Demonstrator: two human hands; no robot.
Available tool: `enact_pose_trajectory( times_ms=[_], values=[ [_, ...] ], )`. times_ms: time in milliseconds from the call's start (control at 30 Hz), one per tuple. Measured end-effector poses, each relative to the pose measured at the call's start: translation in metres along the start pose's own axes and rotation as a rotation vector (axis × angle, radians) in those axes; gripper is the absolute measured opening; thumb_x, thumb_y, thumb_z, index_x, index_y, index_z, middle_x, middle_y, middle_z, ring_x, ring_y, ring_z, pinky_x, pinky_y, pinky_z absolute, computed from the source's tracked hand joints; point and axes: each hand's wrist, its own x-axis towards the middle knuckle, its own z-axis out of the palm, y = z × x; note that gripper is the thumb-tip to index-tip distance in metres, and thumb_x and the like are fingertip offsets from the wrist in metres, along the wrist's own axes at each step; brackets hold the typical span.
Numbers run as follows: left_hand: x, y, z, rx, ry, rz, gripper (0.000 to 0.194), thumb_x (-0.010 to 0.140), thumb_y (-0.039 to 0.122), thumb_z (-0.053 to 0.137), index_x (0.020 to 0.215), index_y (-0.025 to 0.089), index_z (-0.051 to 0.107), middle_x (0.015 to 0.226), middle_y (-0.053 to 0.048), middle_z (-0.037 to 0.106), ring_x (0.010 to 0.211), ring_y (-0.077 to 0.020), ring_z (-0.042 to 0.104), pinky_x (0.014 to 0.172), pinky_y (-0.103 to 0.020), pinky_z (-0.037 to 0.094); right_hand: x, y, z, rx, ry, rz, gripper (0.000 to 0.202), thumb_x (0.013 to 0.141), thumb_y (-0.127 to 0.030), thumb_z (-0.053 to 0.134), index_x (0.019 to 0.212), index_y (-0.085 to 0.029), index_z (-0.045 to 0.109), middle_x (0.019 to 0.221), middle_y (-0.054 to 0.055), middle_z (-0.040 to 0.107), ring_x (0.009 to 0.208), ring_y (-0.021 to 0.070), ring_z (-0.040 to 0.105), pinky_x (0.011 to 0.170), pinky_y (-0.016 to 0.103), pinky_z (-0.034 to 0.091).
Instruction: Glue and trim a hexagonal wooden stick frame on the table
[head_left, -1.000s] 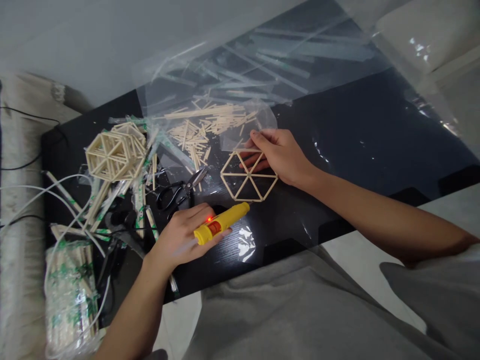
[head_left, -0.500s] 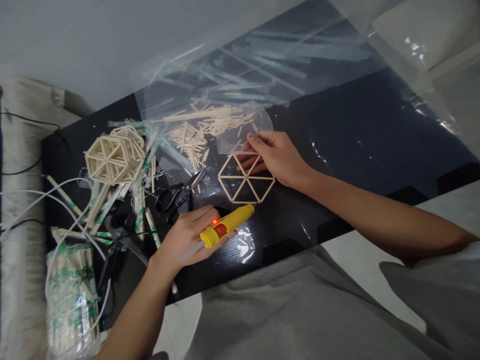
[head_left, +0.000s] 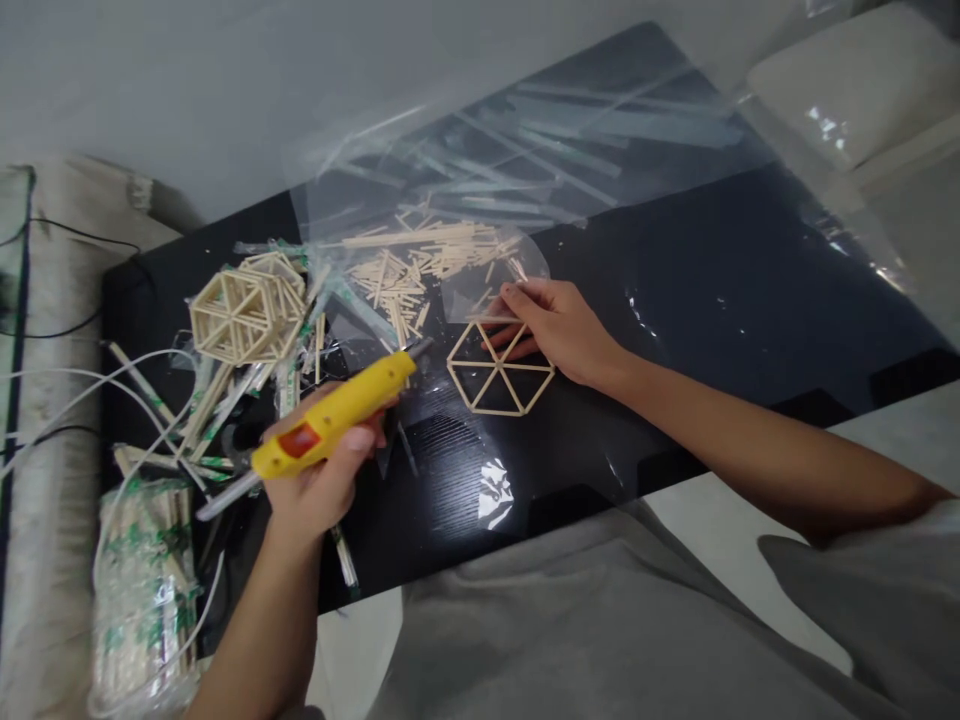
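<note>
My left hand (head_left: pixel 319 480) is wrapped round a yellow glue gun (head_left: pixel 349 405), with a clear glue stick coming out of its back end and its nozzle pointing up to the right. A hexagonal frame of wooden sticks with spokes (head_left: pixel 499 366) is pinched at its upper right side by my right hand (head_left: pixel 547 325), fingers partly behind it. Beyond that hand, loose short sticks (head_left: pixel 397 285) lie on a clear plastic sheet. More hexagonal stick frames (head_left: pixel 240 315) are piled on the left.
Wrapped chopsticks (head_left: pixel 146 590) fill a plastic bag at the lower left. White cable (head_left: pixel 112 375) loops over the left side of the black table (head_left: pixel 750 290). Clear film (head_left: pixel 570 130) covers the table's back part. Dark tools lie partly hidden behind my left hand.
My left hand has moved left with the glue gun, away from the hexagon's lower edge. My right hand still holds the hexagon, and the whole view has shifted slightly.
</note>
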Motion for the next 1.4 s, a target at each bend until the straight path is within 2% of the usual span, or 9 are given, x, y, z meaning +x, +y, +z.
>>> enact_pose_trajectory(
  times_ms=[200,333,533,633,733,833,967,1200,1400],
  values=[
    [0.012,0.002,-0.003,-0.226,0.341,-0.032,0.026,0.093,0.048,0.071,0.091,0.022,0.076,0.087,-0.004,0.075,0.052,-0.0118,0.061,0.040,-0.025,0.045,-0.003,-0.001,-0.001,0.005,-0.082,0.042,0.027,0.095,-0.049,0.072,0.100,-0.023,0.070,0.093,0.006,0.077,0.074,0.0198,0.078,0.059,0.028,0.066],
    [0.018,0.002,-0.006,-0.263,0.399,-0.081,0.031,0.091,0.050,0.072,0.086,0.020,0.075,0.085,-0.005,0.073,0.050,-0.0113,0.060,0.038,-0.025,0.044,-0.003,-0.007,-0.009,0.030,-0.240,0.098,0.042,0.089,-0.062,0.073,0.101,-0.022,0.077,0.103,0.010,0.079,0.088,0.0240,0.079,0.074,0.034,0.067],
    [0.017,0.000,-0.007,-0.307,0.406,-0.120,0.033,0.090,0.051,0.073,0.089,0.019,0.074,0.086,-0.006,0.073,0.049,-0.0113,0.059,0.037,-0.025,0.044,0.001,-0.023,-0.025,0.147,-0.426,0.246,0.093,0.084,-0.095,0.035,0.095,-0.016,0.083,0.113,0.020,0.079,0.109,0.0355,0.074,0.095,0.047,0.060],
    [0.017,-0.001,-0.008,-0.291,0.381,-0.141,0.036,0.091,0.053,0.073,0.086,0.017,0.073,0.081,-0.006,0.073,0.050,-0.0116,0.059,0.039,-0.024,0.045,0.004,-0.023,-0.026,0.097,-0.380,0.297,0.083,0.082,-0.092,0.048,0.093,-0.016,0.083,0.113,0.020,0.079,0.107,0.0353,0.075,0.092,0.047,0.062],
    [0.015,-0.004,-0.010,-0.267,0.354,-0.160,0.038,0.092,0.055,0.070,0.087,0.018,0.072,0.069,-0.003,0.069,0.050,-0.0126,0.059,0.041,-0.024,0.045,0.004,-0.015,-0.021,-0.025,-0.307,0.266,0.046,0.079,-0.062,0.082,0.098,-0.020,0.080,0.109,0.013,0.081,0.099,0.0285,0.078,0.087,0.040,0.065],
    [0.013,-0.009,-0.011,-0.245,0.348,-0.185,0.039,0.093,0.057,0.068,0.090,0.018,0.072,0.061,-0.001,0.064,0.049,-0.0134,0.058,0.043,-0.025,0.046,0.001,-0.008,-0.017,-0.160,-0.250,0.174,0.042,0.069,-0.029,0.095,0.106,-0.023,0.075,0.105,0.007,0.082,0.091,0.0213,0.079,0.086,0.034,0.066],
    [0.012,-0.012,-0.012,-0.228,0.357,-0.213,0.038,0.094,0.056,0.067,0.092,0.018,0.073,0.063,-0.001,0.065,0.052,-0.0138,0.059,0.045,-0.025,0.046,-0.004,-0.032,-0.014,-0.254,-0.222,0.026,0.046,0.071,-0.026,0.091,0.113,-0.021,0.071,0.100,0.006,0.083,0.091,0.0228,0.081,0.088,0.039,0.066],
    [0.014,-0.007,-0.014,-0.168,0.388,-0.186,0.042,0.094,0.058,0.067,0.088,0.018,0.075,0.058,-0.001,0.062,0.049,-0.0128,0.056,0.045,-0.025,0.043,-0.056,-0.093,0.005,-0.657,0.042,-0.878,0.023,0.084,-0.011,0.081,0.102,-0.023,0.076,0.103,0.002,0.081,0.100,0.0191,0.079,0.089,0.033,0.064],
    [0.015,-0.004,-0.014,-0.110,0.397,-0.216,0.046,0.092,0.060,0.065,0.081,0.016,0.073,0.057,0.000,0.061,0.047,-0.0113,0.054,0.046,-0.024,0.042,-0.104,-0.005,-0.014,-1.082,-0.659,-1.072,0.024,0.090,-0.014,0.069,0.114,-0.014,0.070,0.121,0.014,0.076,0.119,0.0265,0.071,0.110,0.051,0.056]
  ],
)
